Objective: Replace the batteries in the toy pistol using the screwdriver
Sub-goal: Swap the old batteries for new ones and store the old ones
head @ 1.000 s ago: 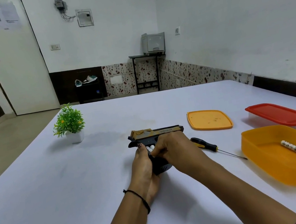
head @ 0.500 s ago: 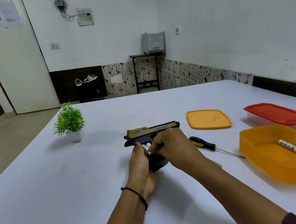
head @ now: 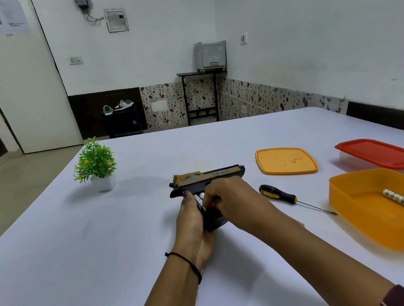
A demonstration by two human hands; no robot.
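Toy pistol (head: 207, 178): black with a gold slide, at the middle of the table (head: 53, 255), grip toward the near edge.

- Left hand (head: 191, 223): wrapped round the grip from the left.
- Right hand (head: 232, 198): curled over the frame, fingertips at the white batteries (head: 199, 197) showing in the grip.
- Screwdriver (head: 278, 193): lies just right of the hands, tip toward the orange tub (head: 366, 227).
- Orange tub: near the right edge, with one loose battery (head: 398, 198) inside.
- Orange lid (head: 285, 160) and red-lidded box (head: 381, 153): beyond the tub.
- Potted plant (head: 95, 164): toward the far left.
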